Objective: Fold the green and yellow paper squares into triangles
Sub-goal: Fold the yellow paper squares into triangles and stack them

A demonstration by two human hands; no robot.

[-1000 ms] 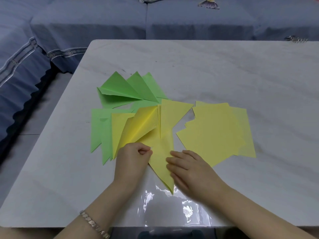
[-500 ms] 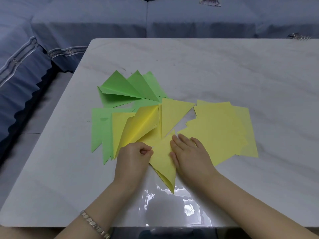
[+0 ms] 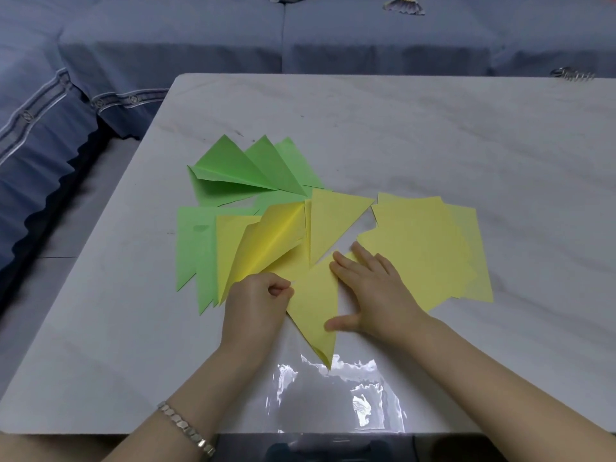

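Flattening yellow triangle [image 3: 313, 305], right hand [image 3: 376, 295] splayed

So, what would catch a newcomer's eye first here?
The fan of bright green triangles left of centre, with yellow squares stacked to its right. In front, the left hand pinches the edge of a yellow triangle; the right hand presses it flat.

Green triangles [image 3: 253, 168] fanned out at the back, two more green ones [image 3: 193, 248] flat on the left. Folded yellow triangles [image 3: 266, 241] overlapping those, top flap curling up. Then the front yellow triangle [image 3: 313, 308], flat, tip aimed at the near side. Messy stack of unfolded yellow squares [image 3: 423, 248] just to the right.
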